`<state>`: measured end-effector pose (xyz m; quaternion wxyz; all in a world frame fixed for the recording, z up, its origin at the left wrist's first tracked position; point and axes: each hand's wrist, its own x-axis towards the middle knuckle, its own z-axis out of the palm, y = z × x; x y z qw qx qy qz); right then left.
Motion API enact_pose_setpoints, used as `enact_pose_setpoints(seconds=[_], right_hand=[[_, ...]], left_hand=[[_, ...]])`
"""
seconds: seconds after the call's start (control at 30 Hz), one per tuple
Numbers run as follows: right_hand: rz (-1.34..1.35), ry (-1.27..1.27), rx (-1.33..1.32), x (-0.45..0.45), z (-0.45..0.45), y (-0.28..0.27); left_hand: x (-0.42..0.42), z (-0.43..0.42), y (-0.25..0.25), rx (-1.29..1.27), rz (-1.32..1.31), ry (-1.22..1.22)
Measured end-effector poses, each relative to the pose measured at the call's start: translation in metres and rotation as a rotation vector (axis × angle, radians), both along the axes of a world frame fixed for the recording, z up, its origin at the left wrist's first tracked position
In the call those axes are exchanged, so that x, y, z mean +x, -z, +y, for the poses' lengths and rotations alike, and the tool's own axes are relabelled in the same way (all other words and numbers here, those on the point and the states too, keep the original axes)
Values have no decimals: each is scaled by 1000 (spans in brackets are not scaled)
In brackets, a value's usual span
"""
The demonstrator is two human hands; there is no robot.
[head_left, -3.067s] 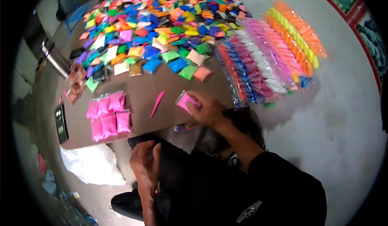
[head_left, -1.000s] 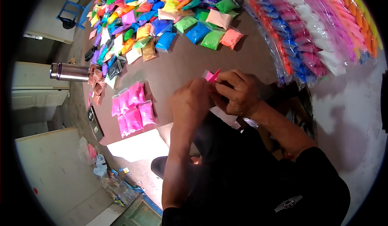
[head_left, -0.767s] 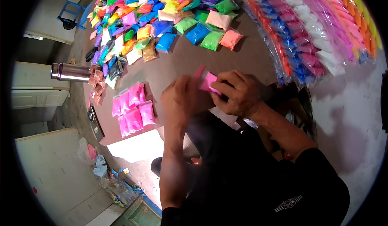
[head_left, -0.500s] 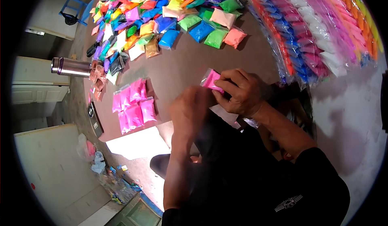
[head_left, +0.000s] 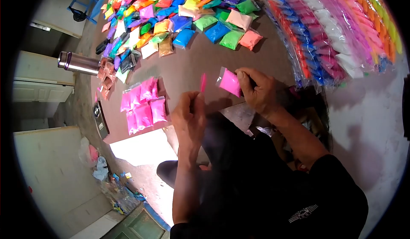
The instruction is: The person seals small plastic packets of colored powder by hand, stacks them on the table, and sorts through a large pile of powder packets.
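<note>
My right hand (head_left: pixel 260 91) pinches the edge of a small clear plastic packet of pink material (head_left: pixel 230 83) above the table's near edge. Between the fingertips of my left hand (head_left: pixel 188 113) a thin, upright pink strip (head_left: pixel 203 82) sticks up; its exact kind is not clear. A gap separates the strip from the packet. To the left of my left hand, a group of similar pink packets (head_left: pixel 143 106) lies in two rows on the brown table (head_left: pixel 183 70).
A large heap of multicoloured packets (head_left: pixel 179 14) covers the table's far side. Long clear sleeves of coloured packets (head_left: pixel 324 33) lie at right. A steel flask (head_left: pixel 81 63) and a dark, flat device (head_left: pixel 100 121) are at the left edge.
My hands have moved apart. The packet in my right hand now shows more fully, and a thin pink strip is visible in my left hand, which was blurred before.
</note>
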<state>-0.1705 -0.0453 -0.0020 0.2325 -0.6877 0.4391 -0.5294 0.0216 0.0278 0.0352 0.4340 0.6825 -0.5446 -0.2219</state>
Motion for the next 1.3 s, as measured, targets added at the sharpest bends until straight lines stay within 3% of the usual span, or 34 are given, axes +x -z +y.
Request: enact_pose_setpoints(seconds=[0.1, 0.17, 0.4, 0.77, 1.0, 1.2, 1.3], right_hand=[[80, -16, 0, -2, -3, 1], [167, 24, -146, -2, -7, 5], [138, -6, -143, -4, -2, 1], [236, 10, -170, -3, -5, 2], [283, 12, -153, -2, -4, 2], [307, -14, -128, -1, -8, 0], [311, -9, -128, -1, -8, 2]], left_hand=[[-4, 3, 7, -32, -18, 28], [-10, 3, 10, -35, -3, 42], [-27, -7, 21, -77, -98, 77], [-16, -57, 18, -77, -429, 193], [1, -51, 14, -65, -258, 74], [-33, -14, 27, -82, -215, 138], [-25, -22, 26, -31, -349, 126]])
